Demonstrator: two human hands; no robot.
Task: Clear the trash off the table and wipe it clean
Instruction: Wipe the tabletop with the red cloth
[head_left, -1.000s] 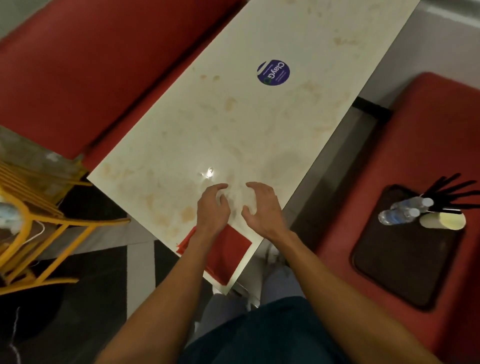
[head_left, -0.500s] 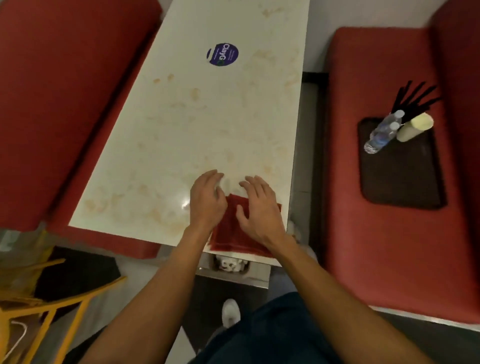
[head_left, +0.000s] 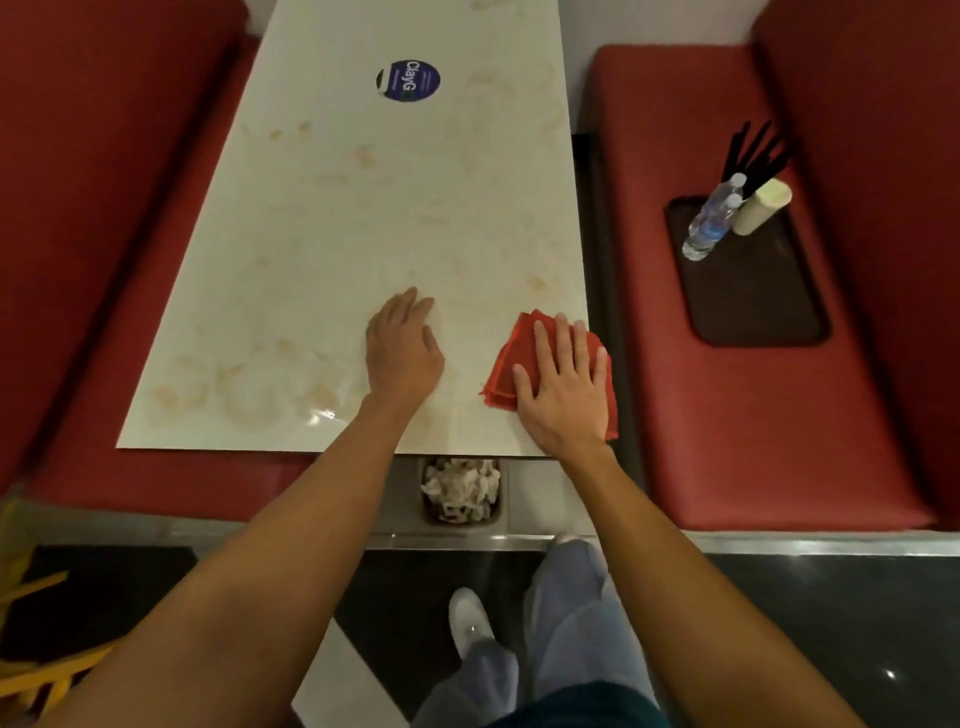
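My right hand (head_left: 563, 384) lies flat, fingers straight and spread, pressing on the folded red wiping cloth (head_left: 509, 358). It grasps nothing. The cloth sits at about 5 o'clock on the long cream marbled tabletop (head_left: 363, 218), right at its right edge near the corner closest to me. My left hand (head_left: 402, 348) rests released, palm down, on bare tabletop at about 6 o'clock, apart from the cloth.

I judge the clearing part done. Besides the cloth, all I see on the tabletop is the round dark blue sticker (head_left: 408, 80) at 12 o'clock, which looks stuck on rather than trash. Crumpled pale paper fills the small metal bin (head_left: 461, 488) just below the near edge. The dark brown plastic tray (head_left: 753, 312) lies on the red padded bench seat (head_left: 727, 441) at 3 o'clock. It carries 2 clear plastic water bottles (head_left: 711, 218), a cream cylinder (head_left: 761, 205) and black cutlery (head_left: 753, 156).

Wiping seems barely begun. Pale ring marks and tan blotches show from 7 o'clock up towards 11 o'clock. I cannot tell which are spills and which are the stone pattern. Nearly the whole tabletop, from the near edge to the sticker, looks left to wipe.
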